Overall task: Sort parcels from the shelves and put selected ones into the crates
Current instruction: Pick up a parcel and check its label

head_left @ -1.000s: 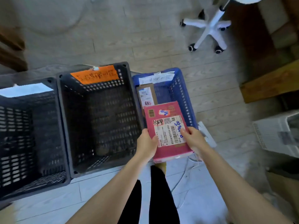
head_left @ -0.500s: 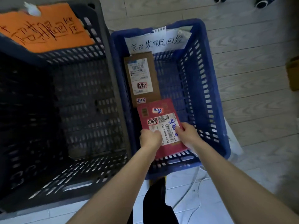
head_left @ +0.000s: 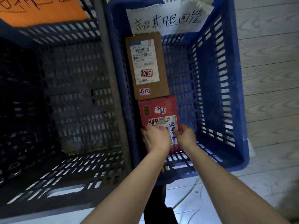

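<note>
Both hands are down inside the blue crate [head_left: 210, 81], holding a red parcel [head_left: 159, 110] by its near end. The left hand [head_left: 156, 138] covers the parcel's near left corner with its fingers curled over the left edge, and the right hand [head_left: 186, 137] pinches the right edge beside the white shipping label. The parcel lies flat and low along the crate's left wall, towards the near left corner; whether it already rests on the bottom I cannot tell. Its far edge meets the near edge of a brown cardboard parcel [head_left: 146, 67], which lies flat along the same wall towards the far left corner. A white paper note [head_left: 168, 18] with blue handwriting hangs on the crate's far wall. Touching the blue crate's left side stands a dark grey crate [head_left: 72, 78], with an orange label [head_left: 40, 10] on its far rim. Both crates stand on a pale plank floor [head_left: 271, 62].
</note>
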